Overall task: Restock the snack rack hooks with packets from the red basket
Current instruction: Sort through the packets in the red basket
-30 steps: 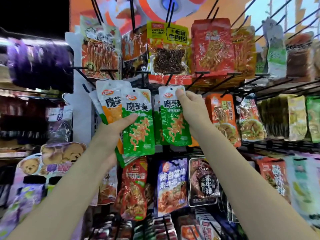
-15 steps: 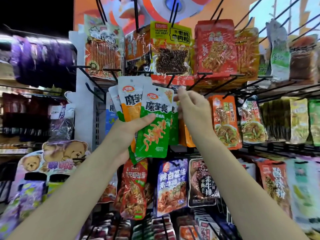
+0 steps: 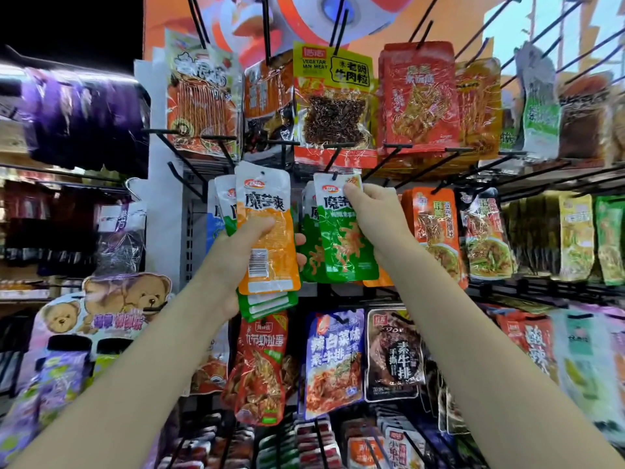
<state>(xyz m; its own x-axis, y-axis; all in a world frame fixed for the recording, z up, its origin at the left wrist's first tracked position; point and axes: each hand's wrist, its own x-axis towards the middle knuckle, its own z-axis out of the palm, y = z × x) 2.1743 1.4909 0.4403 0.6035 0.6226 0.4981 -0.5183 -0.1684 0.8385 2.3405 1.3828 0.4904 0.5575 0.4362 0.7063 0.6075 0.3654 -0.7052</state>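
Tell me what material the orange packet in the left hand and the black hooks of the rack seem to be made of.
Flat orange snack packet, gripped by the left hand: seemingly glossy plastic film, since it shines, creases slightly and carries a printed barcode. Thin black rack hooks: probably coated or painted metal wire, since they are slim, straight and rigid under hanging packets. The finish looks matte, though blur leaves this uncertain.

The bare black hooks (image 3: 189, 157) at the upper left of the rack stick out with open room around them, beside the grey back panel (image 3: 187, 238). Elsewhere packets hang tightly side by side. The yellow vegetarian meat packet (image 3: 333, 103) hangs just above the green packet (image 3: 345, 238), leaving little room there.
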